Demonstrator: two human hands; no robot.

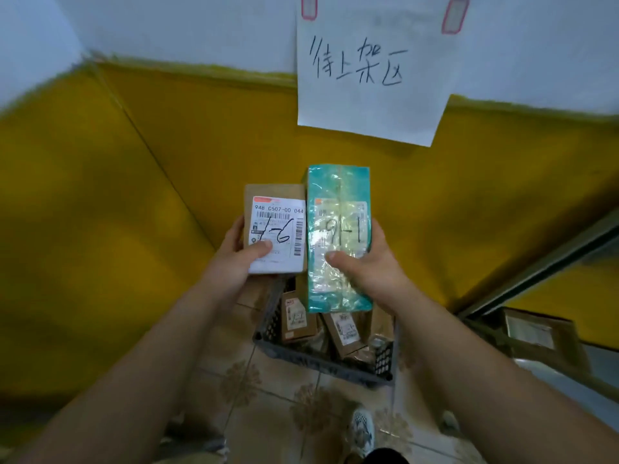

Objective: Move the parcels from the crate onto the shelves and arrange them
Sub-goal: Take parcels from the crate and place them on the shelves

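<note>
Two grips over the crate [321, 361]: left hand [234, 259] clamps brown box [274, 226], right hand [371, 266] teal box [338, 239]; handwritten codes likely dictate shelves.

Yellow-and-white wall [100, 195], taped sign [368, 68], tiled floor [268, 413]

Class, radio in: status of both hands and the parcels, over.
Left hand grips brown parcel. Right hand grips teal parcel. More parcels in crate below. Nothing blocking.
</note>
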